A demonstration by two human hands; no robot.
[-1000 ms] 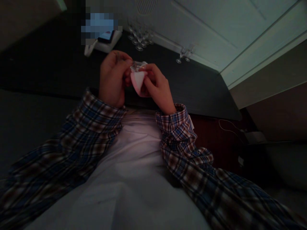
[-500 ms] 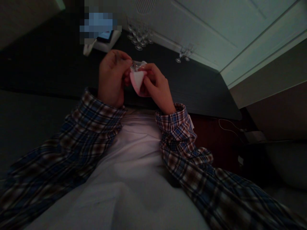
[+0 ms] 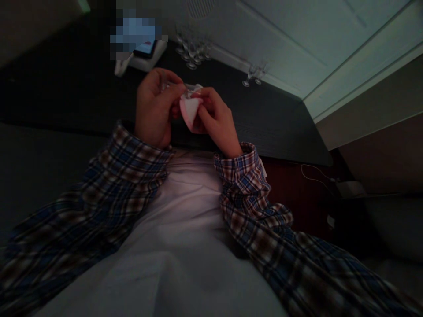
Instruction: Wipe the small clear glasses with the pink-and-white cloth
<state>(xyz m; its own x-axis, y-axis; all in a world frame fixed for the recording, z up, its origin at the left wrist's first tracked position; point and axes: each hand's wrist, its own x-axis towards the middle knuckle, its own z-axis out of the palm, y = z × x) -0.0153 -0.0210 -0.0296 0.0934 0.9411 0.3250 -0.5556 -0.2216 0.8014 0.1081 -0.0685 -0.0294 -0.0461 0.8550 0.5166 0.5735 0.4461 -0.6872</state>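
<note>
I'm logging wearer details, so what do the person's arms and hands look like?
The left hand and right hand are bare, ungloved. The left sleeve and right sleeve are long plaid shirt sleeves in blue, reddish-brown and white, cuffed at the wrists.

Upper centre of the frame: the small pad (image 3: 189,110) looks soft, matt and pale pink, cloth or paper, hard to say which. The clear piece (image 3: 189,90) above it glints, glossy like plastic. The tabletop (image 3: 274,127) is dark, matt, faintly wood-grained. The stemmed glasses (image 3: 193,53) are shiny clear glass. The sleeves (image 3: 132,171) are woven plaid cloth.
</note>
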